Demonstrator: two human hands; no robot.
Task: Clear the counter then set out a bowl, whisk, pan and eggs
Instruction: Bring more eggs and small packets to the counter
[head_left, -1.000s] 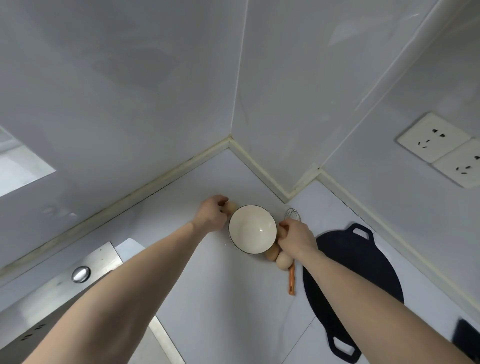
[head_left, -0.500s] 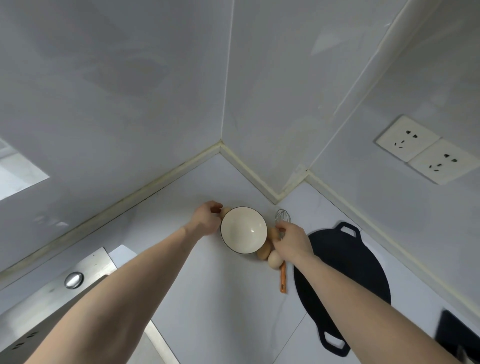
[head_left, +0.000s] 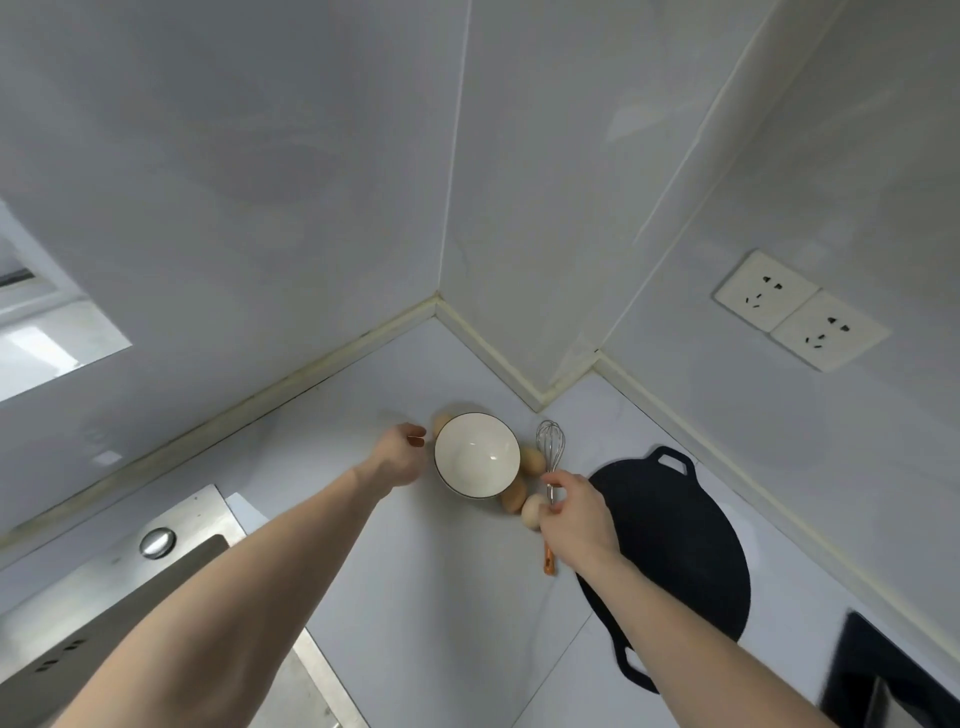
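My right hand (head_left: 574, 519) hovers with fingers loosely curled and pinching nothing I can make out, fingertips just above the steel shaft of the orange-handled wire whisk (head_left: 549, 467), whose long axis runs from its balloon head near the wall corner back to the handle tip under my wrist. My left hand (head_left: 400, 454) hangs relaxed, fingers slack and apart from the rim, just left of the white black-rimmed ceramic bowl (head_left: 477, 456), so that hand is nearer it. I count one bowl, one whisk, one black two-handled flat pan (head_left: 675, 545) on the right, and four brown eggs (head_left: 532, 460), three between bowl and whisk, one behind the bowl.
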